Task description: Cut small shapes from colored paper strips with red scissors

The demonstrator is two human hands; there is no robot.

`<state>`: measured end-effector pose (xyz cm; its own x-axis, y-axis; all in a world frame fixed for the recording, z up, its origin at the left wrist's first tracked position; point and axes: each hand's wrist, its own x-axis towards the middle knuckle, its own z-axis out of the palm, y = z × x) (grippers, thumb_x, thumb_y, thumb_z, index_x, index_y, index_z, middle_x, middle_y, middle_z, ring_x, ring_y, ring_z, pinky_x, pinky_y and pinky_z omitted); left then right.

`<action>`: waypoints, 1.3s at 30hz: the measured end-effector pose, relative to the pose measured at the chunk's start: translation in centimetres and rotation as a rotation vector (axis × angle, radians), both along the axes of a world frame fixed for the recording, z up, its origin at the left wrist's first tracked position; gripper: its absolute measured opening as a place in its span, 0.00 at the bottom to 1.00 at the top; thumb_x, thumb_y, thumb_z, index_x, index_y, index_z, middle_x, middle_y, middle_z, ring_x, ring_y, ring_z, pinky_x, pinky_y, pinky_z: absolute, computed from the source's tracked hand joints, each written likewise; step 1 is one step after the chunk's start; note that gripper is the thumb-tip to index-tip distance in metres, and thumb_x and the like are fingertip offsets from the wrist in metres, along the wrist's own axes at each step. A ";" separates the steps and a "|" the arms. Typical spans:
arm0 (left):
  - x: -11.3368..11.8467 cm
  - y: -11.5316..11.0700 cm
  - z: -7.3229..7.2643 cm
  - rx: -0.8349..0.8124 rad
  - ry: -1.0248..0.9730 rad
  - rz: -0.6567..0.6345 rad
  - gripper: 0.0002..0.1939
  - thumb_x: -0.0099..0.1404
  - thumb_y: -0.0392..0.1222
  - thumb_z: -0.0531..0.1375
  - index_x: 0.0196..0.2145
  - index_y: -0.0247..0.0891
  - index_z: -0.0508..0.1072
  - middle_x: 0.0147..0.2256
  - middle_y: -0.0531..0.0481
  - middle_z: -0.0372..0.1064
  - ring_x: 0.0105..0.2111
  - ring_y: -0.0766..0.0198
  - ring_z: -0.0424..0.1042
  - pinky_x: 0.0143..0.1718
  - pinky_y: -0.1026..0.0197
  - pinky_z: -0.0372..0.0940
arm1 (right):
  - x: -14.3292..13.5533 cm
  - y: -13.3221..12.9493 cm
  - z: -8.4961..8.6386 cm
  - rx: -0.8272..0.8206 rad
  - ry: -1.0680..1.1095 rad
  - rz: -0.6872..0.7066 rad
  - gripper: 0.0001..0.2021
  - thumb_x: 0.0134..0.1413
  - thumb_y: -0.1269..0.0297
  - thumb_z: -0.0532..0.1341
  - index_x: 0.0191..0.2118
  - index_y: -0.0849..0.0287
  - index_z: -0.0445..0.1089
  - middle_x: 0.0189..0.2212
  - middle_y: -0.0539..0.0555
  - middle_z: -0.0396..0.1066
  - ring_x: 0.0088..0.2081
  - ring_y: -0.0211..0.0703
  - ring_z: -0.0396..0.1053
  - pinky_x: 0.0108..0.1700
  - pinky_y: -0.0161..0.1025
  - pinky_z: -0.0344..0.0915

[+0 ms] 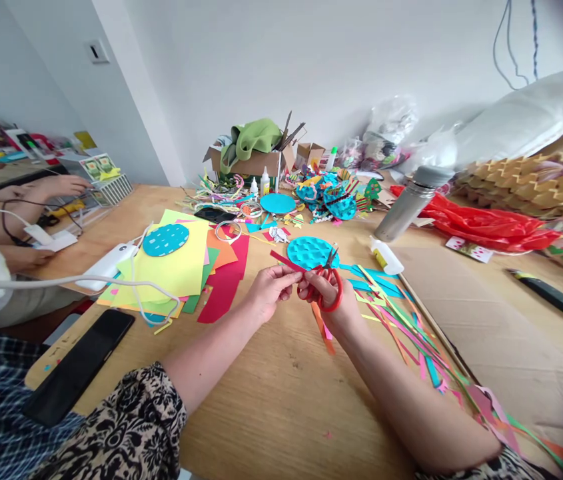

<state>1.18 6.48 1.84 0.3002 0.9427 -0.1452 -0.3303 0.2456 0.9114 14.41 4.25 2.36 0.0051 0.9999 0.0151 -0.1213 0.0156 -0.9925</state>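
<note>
My left hand [276, 288] pinches a narrow red paper strip [284, 261], whose free end points up to the left. Close beside it, my right hand [334, 300] is closed round red-handled scissors [337, 301]; their dark blades [331, 257] point away from me. The fingertips of both hands meet near the strip's lower end. Just beyond them lies a blue oval with a bumpy surface [306, 250]. Below my right hand are orange and pink paper strips [322, 328]. Left of my hands are red paper sheets [221, 293] and a yellow sheet [181, 267].
Cut coloured strips [411, 320] spread to the right beside a cardboard sheet [481, 333]. A metal bottle [406, 203], a glue bottle [386, 257] and a box cutter [556, 297] lie or stand there. A black phone [81, 367] is front left. Another person's hands [56, 190] are far left.
</note>
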 end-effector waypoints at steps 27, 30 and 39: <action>-0.7 2.7 1.9 0.042 0.032 0.174 0.08 0.47 0.39 0.66 0.24 0.31 0.74 0.22 0.49 0.70 0.20 0.72 0.63 0.23 0.67 0.57 | 0.2 -0.2 -0.4 -0.112 -0.353 0.210 0.23 0.48 0.42 0.60 0.22 0.61 0.67 0.14 0.49 0.66 0.14 0.36 0.65 0.15 0.30 0.58; -0.6 2.7 1.7 0.037 0.042 0.179 0.09 0.47 0.40 0.66 0.25 0.31 0.74 0.22 0.50 0.70 0.20 0.72 0.64 0.23 0.67 0.58 | 0.1 -0.2 -0.4 -0.116 -0.351 0.210 0.24 0.49 0.42 0.60 0.22 0.61 0.67 0.14 0.49 0.66 0.14 0.36 0.65 0.15 0.30 0.57; -0.1 2.2 1.3 0.038 0.039 0.171 0.08 0.48 0.39 0.65 0.23 0.32 0.72 0.21 0.50 0.69 0.20 0.72 0.63 0.24 0.66 0.59 | 0.3 0.0 -0.4 -0.094 -0.320 0.212 0.25 0.48 0.41 0.60 0.25 0.63 0.68 0.16 0.50 0.68 0.15 0.35 0.65 0.17 0.30 0.57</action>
